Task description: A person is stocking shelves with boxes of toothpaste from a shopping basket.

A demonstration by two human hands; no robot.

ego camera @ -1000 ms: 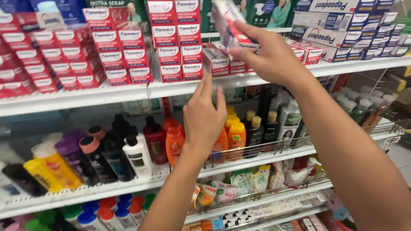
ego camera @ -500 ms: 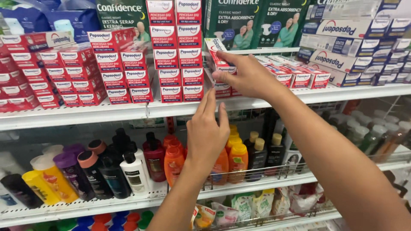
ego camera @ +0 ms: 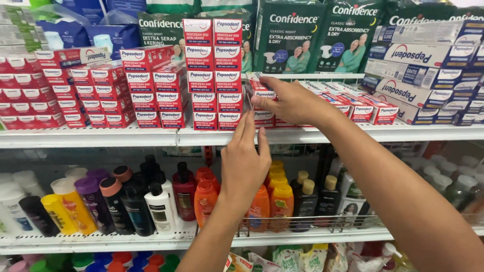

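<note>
**Head view: box going onto the toothpaste stack**

Head view shows your left hand [ego camera: 245, 168] nearest, raised in front of the shelf edge [ego camera: 151, 136] with the fingers straight and close together, holding nothing; its fingertips reach up to the base of the stacked red boxes [ego camera: 212, 75]. Just beyond, your right hand [ego camera: 290, 100] is half closed around a red and white toothpaste box [ego camera: 259, 85], thumb below and fingers over the top, pressing it against the low pile beside the tall stack. Judging by this, most of the row is already filled and neat; this box is not yet let go and squared up. Below sit shampoo bottles [ego camera: 151, 201]; behind, green packs [ego camera: 287, 40].
</note>
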